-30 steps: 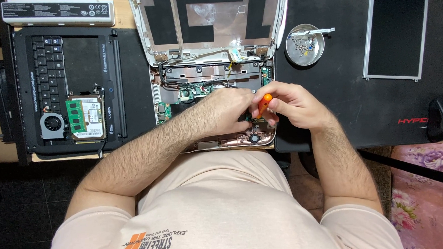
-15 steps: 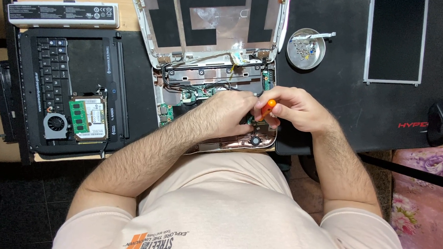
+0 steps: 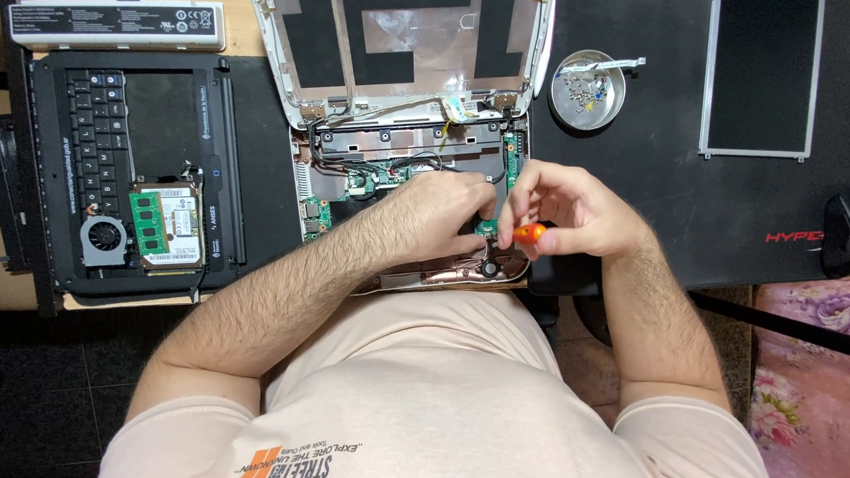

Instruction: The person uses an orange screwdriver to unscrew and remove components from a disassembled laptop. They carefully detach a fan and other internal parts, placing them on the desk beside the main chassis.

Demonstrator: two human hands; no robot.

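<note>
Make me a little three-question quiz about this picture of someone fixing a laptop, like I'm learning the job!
1. True or false: the right hand holds an orange-handled screwdriver.
2. Where does the small round metal dish of screws sit? A) right of the opened laptop B) on the keyboard panel C) on the floor
3. Fill in: the left hand rests inside the opened ______.

Key: 1 true; 2 A; 3 laptop.
</note>
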